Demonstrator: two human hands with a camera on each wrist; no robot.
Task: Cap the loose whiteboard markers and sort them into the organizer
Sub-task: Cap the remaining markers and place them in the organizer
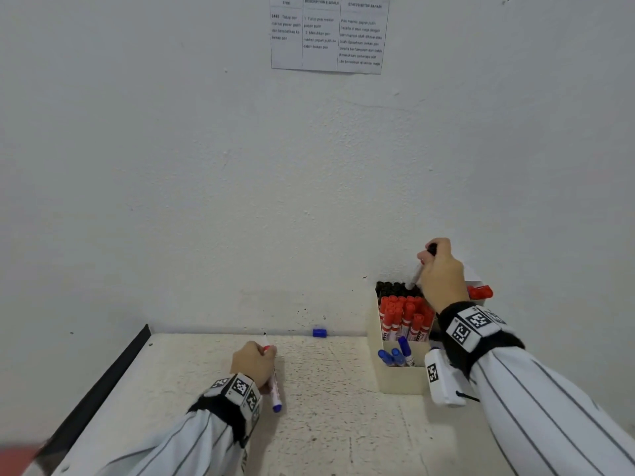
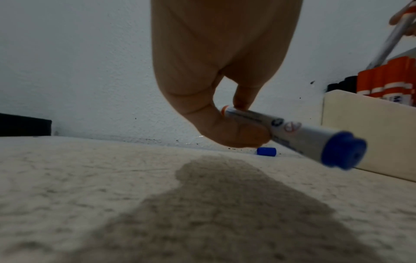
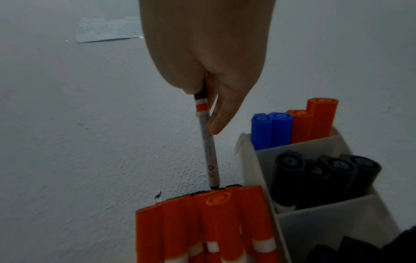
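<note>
My left hand (image 1: 256,364) grips an uncapped blue marker (image 1: 275,389) low over the table, bare tip toward the wall, blue end toward me; the left wrist view shows thumb and finger pinching its barrel (image 2: 292,131). A loose blue cap (image 1: 319,332) lies against the wall. My right hand (image 1: 434,255) holds a capped black marker (image 3: 208,146) upright, its lower end touching the row of black markers (image 1: 395,288) at the back of the cream organizer (image 1: 402,383). Red markers (image 1: 405,317) fill the middle compartment and blue ones (image 1: 395,355) the front.
The organizer stands at the back right of the speckled white table (image 1: 326,407), against the wall. Its right-hand compartments hold black markers (image 3: 326,174) and some blue and red ones (image 3: 292,124). A printed sheet (image 1: 328,32) hangs on the wall. A black strip (image 1: 103,383) edges the table's left side.
</note>
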